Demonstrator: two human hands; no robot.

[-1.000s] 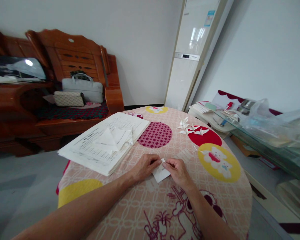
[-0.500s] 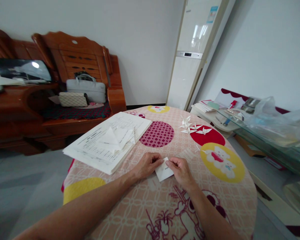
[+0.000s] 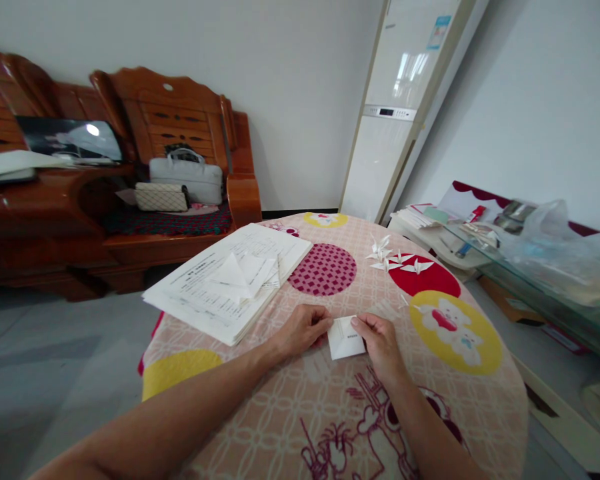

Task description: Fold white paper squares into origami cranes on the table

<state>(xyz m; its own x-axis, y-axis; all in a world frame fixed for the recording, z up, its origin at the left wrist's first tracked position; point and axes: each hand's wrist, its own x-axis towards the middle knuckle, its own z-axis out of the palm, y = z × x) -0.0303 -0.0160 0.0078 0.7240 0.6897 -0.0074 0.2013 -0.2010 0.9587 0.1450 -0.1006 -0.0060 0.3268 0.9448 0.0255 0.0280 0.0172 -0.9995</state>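
A small folded white paper (image 3: 346,337) lies on the round table's patterned cloth (image 3: 330,413), pressed between both my hands. My left hand (image 3: 304,330) pinches its left edge with curled fingers. My right hand (image 3: 381,339) grips its right edge, thumb and fingers closed on the paper. Several finished white paper cranes (image 3: 397,257) sit beyond, on a red circle of the cloth. A stack of printed sheets (image 3: 230,283) with folded paper squares on top lies to the left of my hands.
A carved wooden bench (image 3: 170,173) with a grey bag (image 3: 187,177) and a quilted purse stands behind the table. A tall white air conditioner (image 3: 395,113) fills the corner. A glass-topped stand (image 3: 545,280) with plastic bags and papers is at the right.
My hands have spread slightly apart along the paper, which now lies flatter and squarer. The view has shifted to the left a little.
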